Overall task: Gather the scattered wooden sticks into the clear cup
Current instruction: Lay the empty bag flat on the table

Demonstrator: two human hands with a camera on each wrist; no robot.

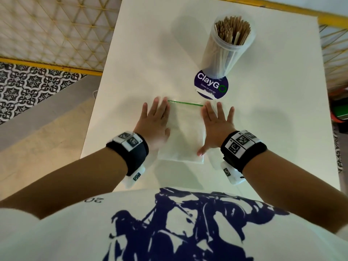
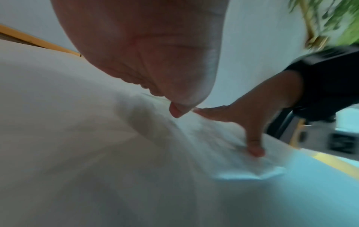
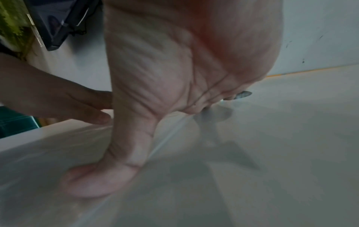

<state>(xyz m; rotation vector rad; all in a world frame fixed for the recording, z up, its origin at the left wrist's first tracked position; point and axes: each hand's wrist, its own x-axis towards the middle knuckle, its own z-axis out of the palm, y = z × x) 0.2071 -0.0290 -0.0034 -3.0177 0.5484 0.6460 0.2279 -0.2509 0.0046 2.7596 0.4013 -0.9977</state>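
Observation:
A tall clear cup (image 1: 224,51) stands on the white table (image 1: 131,53) at the far centre-right, packed with upright wooden sticks (image 1: 232,29). Nearer to me lies a flat, empty clear zip bag (image 1: 183,132) with a green seal strip (image 1: 185,103) at its far edge. My left hand (image 1: 154,121) lies flat with straight fingers on the bag's left edge. My right hand (image 1: 216,125) lies flat on its right edge, thumb (image 3: 97,181) pressed onto the plastic. In the left wrist view my left palm (image 2: 147,50) fills the top, and my right hand (image 2: 242,121) presses the bag beyond it. No loose sticks show on the table.
A round purple "ClayGo" sticker (image 1: 211,85) lies under the cup's base. A yellow rail (image 1: 50,65) and patterned floor tiles (image 1: 28,87) lie left of the table, and red and green items (image 1: 339,113) sit past its right edge.

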